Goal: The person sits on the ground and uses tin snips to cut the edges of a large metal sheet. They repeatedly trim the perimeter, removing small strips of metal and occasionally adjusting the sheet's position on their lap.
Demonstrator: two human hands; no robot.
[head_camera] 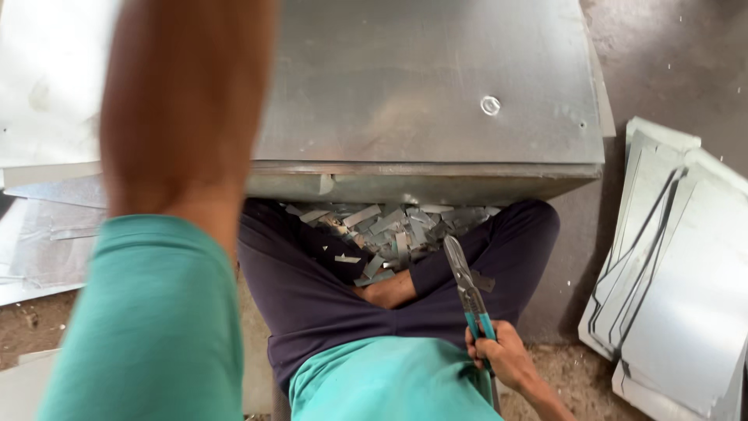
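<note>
My left arm (pixel 183 117) was raised close to the camera, its hand out of view. Before me stood the galvanised sheet-metal box (pixel 428 86), with offcut strips (pixel 389 230) heaped in my lap beneath its edge. My right hand (pixel 502 355) was clamped round the snips (pixel 470 292), blades closed, by the teal handles; I judged them stiff and weighty, best gripped there. Cut sheets (pixel 678 288) were stacked rightmost.
</note>
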